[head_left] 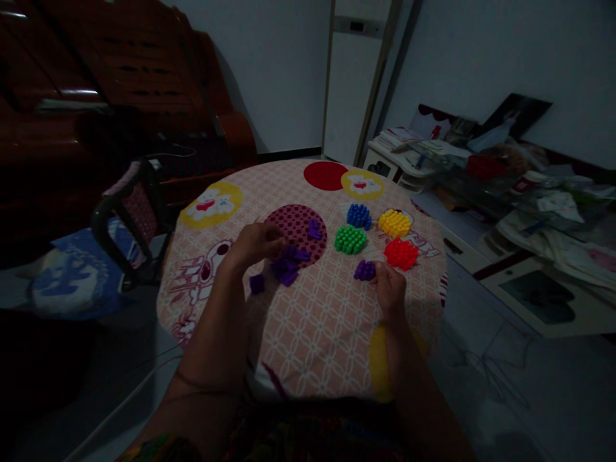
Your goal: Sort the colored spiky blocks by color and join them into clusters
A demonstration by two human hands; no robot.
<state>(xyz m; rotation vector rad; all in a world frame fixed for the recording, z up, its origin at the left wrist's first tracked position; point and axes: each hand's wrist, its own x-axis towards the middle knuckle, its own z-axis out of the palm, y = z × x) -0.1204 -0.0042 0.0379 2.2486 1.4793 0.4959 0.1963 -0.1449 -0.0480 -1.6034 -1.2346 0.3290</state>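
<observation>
My right hand [391, 287] pinches the near right end of a small cluster of purple building blocks [364, 270] at the tabletop. My left hand [256, 244] is over the loose purple blocks [287, 271], its fingers curled together; whatever is between them, if anything, is too dark and hidden to make out. A single purple block [256, 283] lies below that hand, and more purple pieces [314, 229] sit on the dark red printed circle. Beyond my right hand are knobbly block groups: green [351, 239], blue [359, 216], yellow [394, 223] and red [401, 254].
A patterned cloth [317, 346] covers the round table. To the left stand a chair [139, 212] and a wooden bench [158, 96]. On the right, a low cabinet [524, 289] carries papers and clutter. A tall white unit [353, 90] is at the back.
</observation>
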